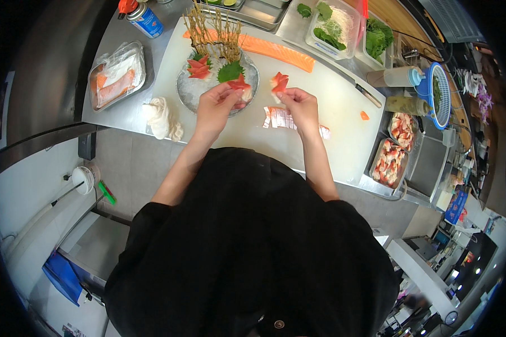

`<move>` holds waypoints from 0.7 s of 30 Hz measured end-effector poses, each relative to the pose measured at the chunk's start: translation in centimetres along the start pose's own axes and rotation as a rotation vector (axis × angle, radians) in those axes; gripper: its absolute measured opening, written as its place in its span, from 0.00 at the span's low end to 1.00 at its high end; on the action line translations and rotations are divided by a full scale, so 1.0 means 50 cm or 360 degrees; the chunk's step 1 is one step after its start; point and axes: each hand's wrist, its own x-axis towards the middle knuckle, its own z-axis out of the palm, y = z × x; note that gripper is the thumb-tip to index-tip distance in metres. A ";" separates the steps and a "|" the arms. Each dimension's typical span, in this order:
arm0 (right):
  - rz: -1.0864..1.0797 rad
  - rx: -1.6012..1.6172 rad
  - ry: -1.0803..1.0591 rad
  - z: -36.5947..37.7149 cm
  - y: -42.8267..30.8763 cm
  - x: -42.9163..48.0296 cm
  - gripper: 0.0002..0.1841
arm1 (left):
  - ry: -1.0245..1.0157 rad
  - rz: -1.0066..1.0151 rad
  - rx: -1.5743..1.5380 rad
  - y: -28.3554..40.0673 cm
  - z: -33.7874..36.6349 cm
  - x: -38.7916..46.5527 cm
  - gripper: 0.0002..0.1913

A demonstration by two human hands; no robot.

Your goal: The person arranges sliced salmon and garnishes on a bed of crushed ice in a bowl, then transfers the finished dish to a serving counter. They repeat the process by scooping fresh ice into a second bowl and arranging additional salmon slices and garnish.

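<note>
Between thumb and fingers, my left hand (pixel 217 105) holds a red-and-white surf clam slice (pixel 241 85) over the right edge of a round plate of ice (pixel 189 94). My right hand (pixel 301 107) pinches more surf clam (pixel 280 81) above the white cutting board (pixel 253 145). On the plate, red clam slices (pixel 199 68) lean at the left, a green shiso leaf (pixel 231 72) lies at the right, and a twig fence (pixel 213 36) stands at the back. Sliced salmon (pixel 278 118) lies on the board, partly hidden by my right hand and wrist.
A long salmon fillet (pixel 278 51) lies behind the plate, and a knife (pixel 369 96) rests at the board's right. Trays of surf clam (pixel 388 164) stand further right. At left are a folded cloth (pixel 162 118), a tray of wrapped salmon (pixel 117 80) and a torch canister (pixel 145 20).
</note>
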 end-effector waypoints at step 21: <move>-0.0075 -0.0925 0.0529 0.049 0.086 0.119 0.14 | 0.0095 0.0063 0.0145 -0.014 -0.031 -0.022 0.12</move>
